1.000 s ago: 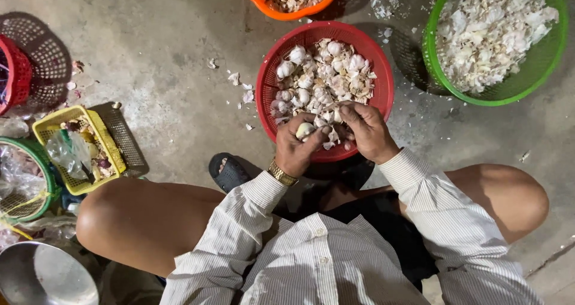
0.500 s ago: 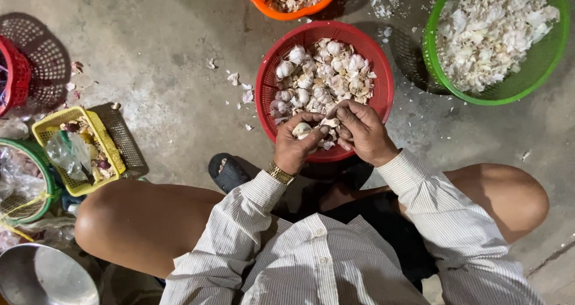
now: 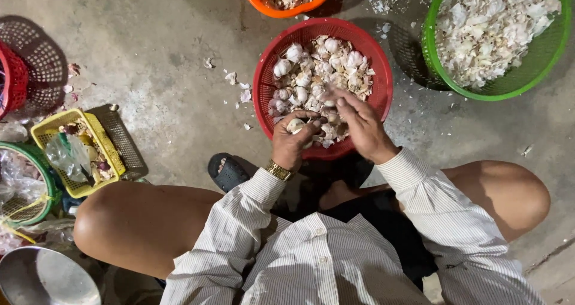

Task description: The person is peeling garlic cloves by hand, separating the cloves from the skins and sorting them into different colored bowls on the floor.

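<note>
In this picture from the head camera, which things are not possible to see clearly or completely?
- Garlic bulb in the left hand: mostly covered by its curled fingers.
- Right hand: its fingertips are motion-blurred; whether they pinch anything cannot be told.
- Near rim of the red basket: hidden behind both hands.
- Orange basket and green basket: cut off by the top edge.
- Metal bowl: cut off at the bottom left corner.
</note>
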